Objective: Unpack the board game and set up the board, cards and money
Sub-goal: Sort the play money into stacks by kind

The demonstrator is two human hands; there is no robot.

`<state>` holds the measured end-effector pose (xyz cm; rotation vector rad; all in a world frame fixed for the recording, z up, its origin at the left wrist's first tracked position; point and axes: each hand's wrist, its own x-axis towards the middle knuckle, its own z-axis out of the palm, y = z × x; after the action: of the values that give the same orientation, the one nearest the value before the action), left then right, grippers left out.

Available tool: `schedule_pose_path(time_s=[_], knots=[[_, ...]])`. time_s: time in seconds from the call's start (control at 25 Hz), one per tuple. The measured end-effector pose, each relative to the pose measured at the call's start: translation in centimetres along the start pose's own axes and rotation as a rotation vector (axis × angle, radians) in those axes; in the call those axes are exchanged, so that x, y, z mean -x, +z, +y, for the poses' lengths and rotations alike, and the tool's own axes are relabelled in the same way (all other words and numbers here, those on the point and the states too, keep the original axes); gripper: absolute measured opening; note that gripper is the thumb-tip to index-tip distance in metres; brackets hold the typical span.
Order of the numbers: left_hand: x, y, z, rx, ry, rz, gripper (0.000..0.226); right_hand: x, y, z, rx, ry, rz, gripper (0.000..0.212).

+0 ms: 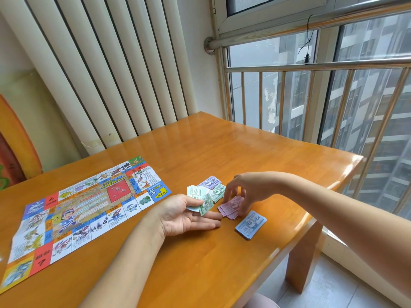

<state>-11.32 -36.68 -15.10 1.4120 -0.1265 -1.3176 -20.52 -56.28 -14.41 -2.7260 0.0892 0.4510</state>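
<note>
Your left hand (186, 215), palm up, thumb-pins some green paper banknotes (205, 206); your right hand (242, 190) pinches the pink paper banknote stack (231, 206).

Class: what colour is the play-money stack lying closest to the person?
The play-money stack is blue, head view.

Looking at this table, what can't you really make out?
Head view:
Board: lower left corner cut off by the frame edge; print too small to read.
Pink notes: partly hidden under the right hand; count unclear.
Green notes: partly covered by the thumb of the left hand.
Purple notes: value too small to read.
</note>
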Motion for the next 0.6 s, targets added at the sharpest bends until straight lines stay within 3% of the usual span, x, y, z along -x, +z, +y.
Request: schedule_pose_path(time_s=[0.6], knots=[[0.26,0.68,-0.05,0.062,-0.011,-0.041,0.023,0.63,0.69,-0.50,0.027,-0.056,0.084,0.040]])
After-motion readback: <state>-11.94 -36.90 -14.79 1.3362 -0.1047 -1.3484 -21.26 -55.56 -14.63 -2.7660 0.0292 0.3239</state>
